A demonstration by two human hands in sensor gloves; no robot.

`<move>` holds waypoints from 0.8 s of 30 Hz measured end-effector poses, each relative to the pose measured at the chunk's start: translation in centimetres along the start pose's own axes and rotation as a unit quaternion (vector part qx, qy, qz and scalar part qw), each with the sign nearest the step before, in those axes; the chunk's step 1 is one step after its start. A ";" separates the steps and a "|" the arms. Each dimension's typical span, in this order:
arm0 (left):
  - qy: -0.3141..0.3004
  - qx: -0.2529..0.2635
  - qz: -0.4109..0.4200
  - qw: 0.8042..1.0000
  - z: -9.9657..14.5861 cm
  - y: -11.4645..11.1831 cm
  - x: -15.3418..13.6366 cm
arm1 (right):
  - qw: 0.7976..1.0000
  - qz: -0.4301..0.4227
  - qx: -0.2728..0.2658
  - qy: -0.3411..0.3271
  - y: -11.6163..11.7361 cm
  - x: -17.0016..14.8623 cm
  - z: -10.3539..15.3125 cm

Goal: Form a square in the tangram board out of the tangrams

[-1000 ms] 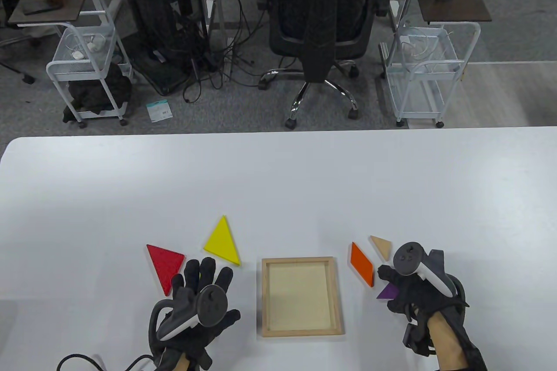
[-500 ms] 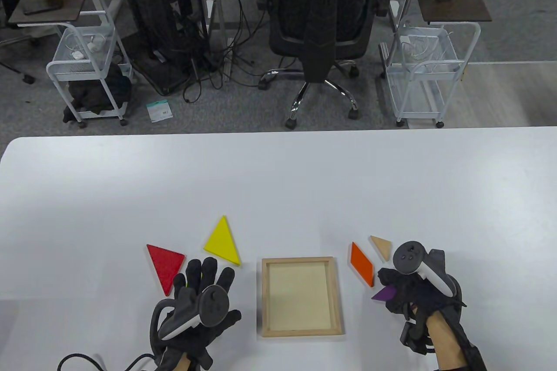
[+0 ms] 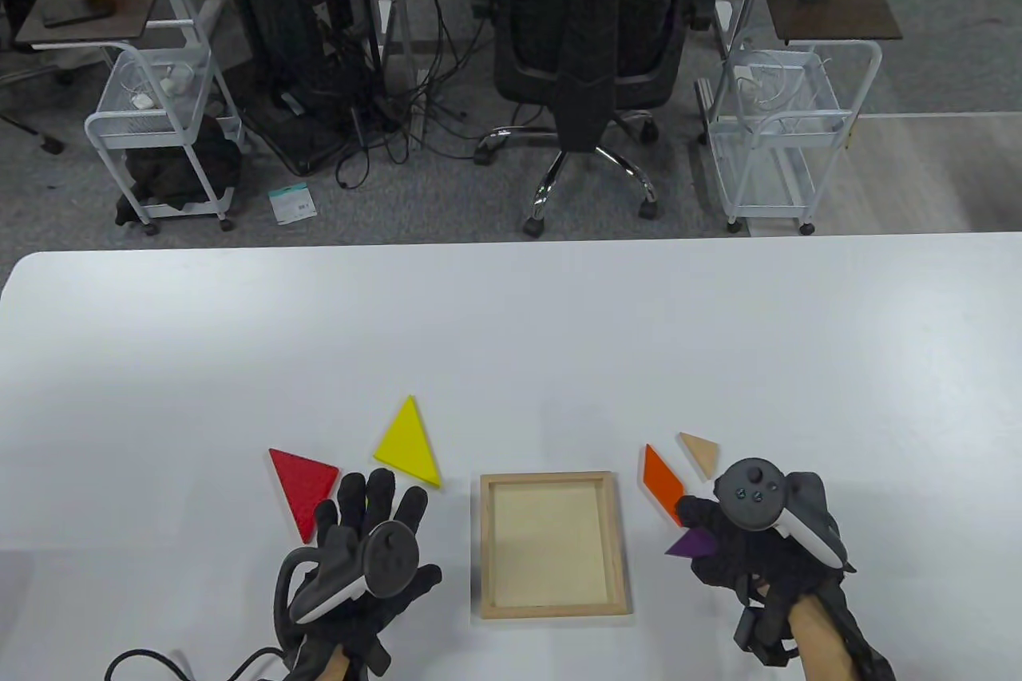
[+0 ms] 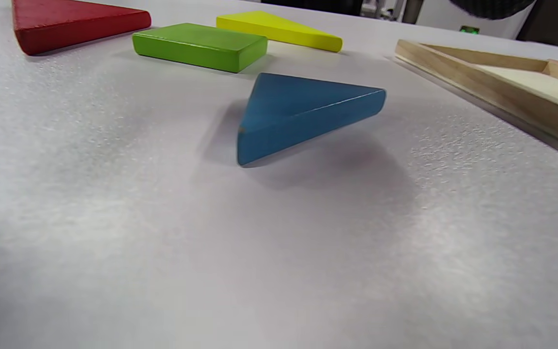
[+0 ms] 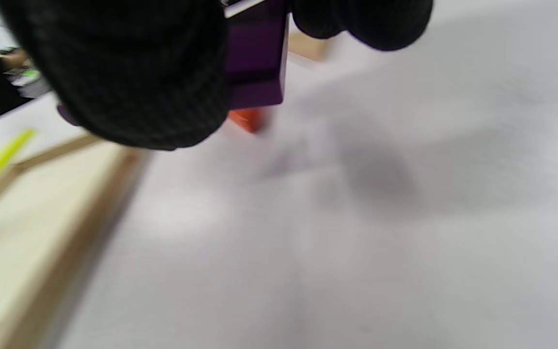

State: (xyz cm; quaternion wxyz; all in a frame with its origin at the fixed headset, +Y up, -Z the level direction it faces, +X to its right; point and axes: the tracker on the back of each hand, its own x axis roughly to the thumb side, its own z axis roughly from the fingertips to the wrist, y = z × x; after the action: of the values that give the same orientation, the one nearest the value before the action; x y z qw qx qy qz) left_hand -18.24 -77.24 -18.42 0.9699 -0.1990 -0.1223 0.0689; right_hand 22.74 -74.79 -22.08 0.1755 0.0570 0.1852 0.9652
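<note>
The wooden tangram board [image 3: 617, 537] lies near the table's front edge with nothing in it. Just right of it, my right hand [image 3: 722, 533] pinches a purple triangle [image 3: 691, 545] and holds it off the table; it shows again between my fingers in the right wrist view [image 5: 255, 72]. An orange parallelogram [image 3: 663, 483] and a bare-wood triangle [image 3: 700, 453] lie beyond that hand. My left hand [image 3: 363, 509] hovers flat with straight fingers left of the board. Under it lie a blue triangle [image 4: 298, 111] and a green square [image 4: 199, 44]. A red triangle [image 3: 302, 483] and a yellow triangle [image 3: 408, 441] lie beside its fingertips.
The board's rim [image 4: 468, 80] stands close to the blue triangle's right. Beyond the table's far edge are an office chair [image 3: 591, 34], two white wire carts [image 3: 164, 122] [image 3: 786, 126] and floor cables.
My right hand has lifted the purple triangle and carried it left and toward me, nearer the board. The left hand has hardly moved.
</note>
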 end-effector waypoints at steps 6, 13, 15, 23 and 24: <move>-0.066 0.037 0.033 0.997 0.7 0.5 2.4 | 0.991 0.057 -0.050 -0.108 0.3 5.6 1.8; -0.172 0.083 0.183 0.964 1.5 0.5 6.4 | 0.977 0.089 -0.049 -0.189 0.8 11.8 2.3; -0.179 0.082 0.228 0.953 1.6 0.4 6.7 | 0.973 0.093 -0.045 -0.205 1.1 13.2 2.2; -0.182 0.030 0.411 0.893 1.1 -0.1 6.0 | 0.964 0.094 -0.035 -0.248 1.7 17.7 2.1; -0.183 0.027 0.431 0.883 1.1 0.0 5.8 | 0.964 0.099 -0.037 -0.244 1.7 18.0 2.1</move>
State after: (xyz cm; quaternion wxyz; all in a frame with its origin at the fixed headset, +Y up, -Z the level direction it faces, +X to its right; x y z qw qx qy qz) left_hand -12.92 -75.78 -16.21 0.8097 -0.1897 -0.1977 0.5189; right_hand 5.84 -69.07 -18.69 0.1204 0.3024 0.0947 0.9408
